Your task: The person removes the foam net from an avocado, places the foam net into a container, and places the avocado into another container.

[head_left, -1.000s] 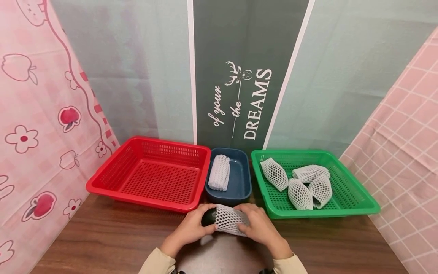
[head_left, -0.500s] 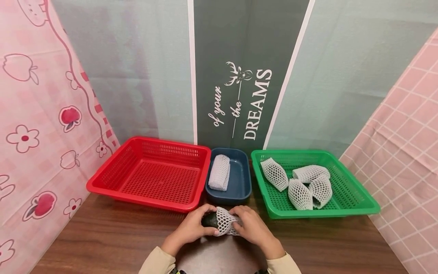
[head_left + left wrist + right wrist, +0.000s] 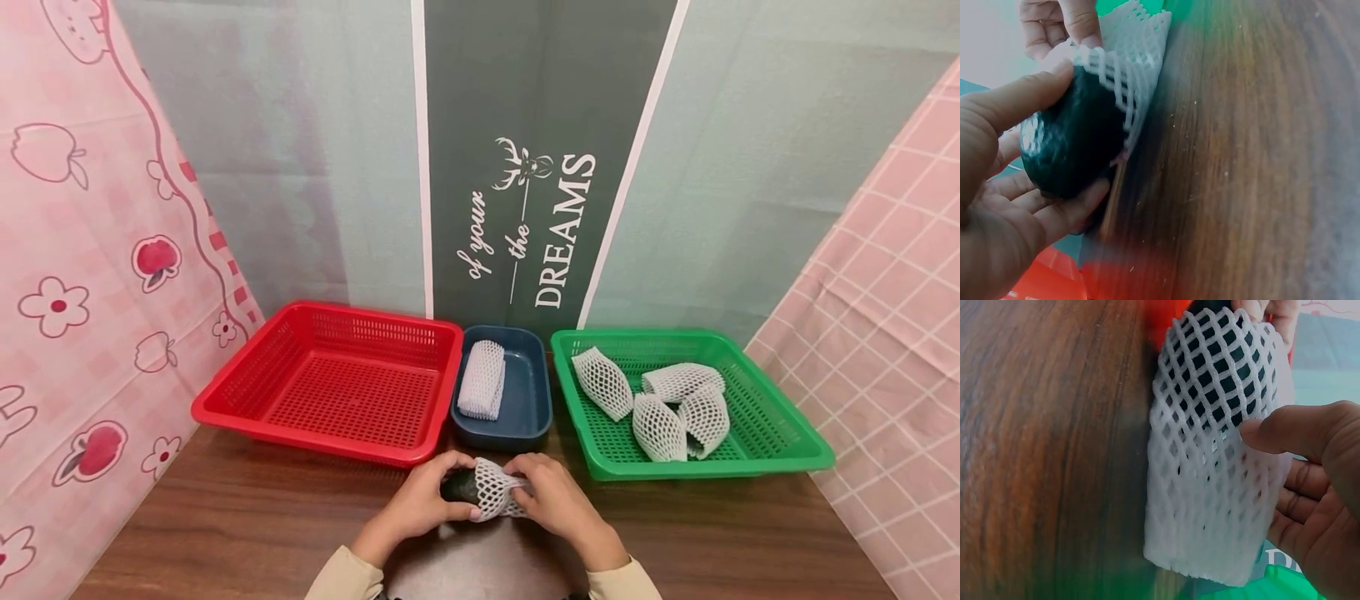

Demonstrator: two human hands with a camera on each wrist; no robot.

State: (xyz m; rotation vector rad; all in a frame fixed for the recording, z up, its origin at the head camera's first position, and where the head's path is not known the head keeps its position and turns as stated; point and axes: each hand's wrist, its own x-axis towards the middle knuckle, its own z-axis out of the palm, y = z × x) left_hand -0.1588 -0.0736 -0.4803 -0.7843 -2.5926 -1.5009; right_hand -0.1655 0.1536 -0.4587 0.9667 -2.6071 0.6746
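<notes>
Shifted toward the left hand (image 3: 426,495) since a second ago: the right hand (image 3: 557,495). Beyond the left hand, one red basket (image 3: 352,404). Left fingers grip one dark fruit (image 3: 1075,137) between the hands; one foam net (image 3: 1210,469), pinched by the right, hides its end. Ahead, one blue tray (image 3: 527,392) holds a net bundle (image 3: 482,381), layers uncountable. Beyond the right hand, one green basket (image 3: 712,469) holds four netted pieces (image 3: 660,428), contents obscured.

- On my head feed I see an avocado (image 3: 459,486), dark green to nearly black, glossy and pebbly, lying on its side low over the table (image 3: 262,517); I can't tell whether it touches the wood.
- The left hand (image 3: 423,496) grips its bare end.
- A white foam net sleeve (image 3: 1210,487) covers the other end, its mesh stretched into open diamonds over the fruit.
- I see the right hand (image 3: 558,497) pinching the sleeve; beyond its thumb, the mesh tightens and looks flattened.
</notes>
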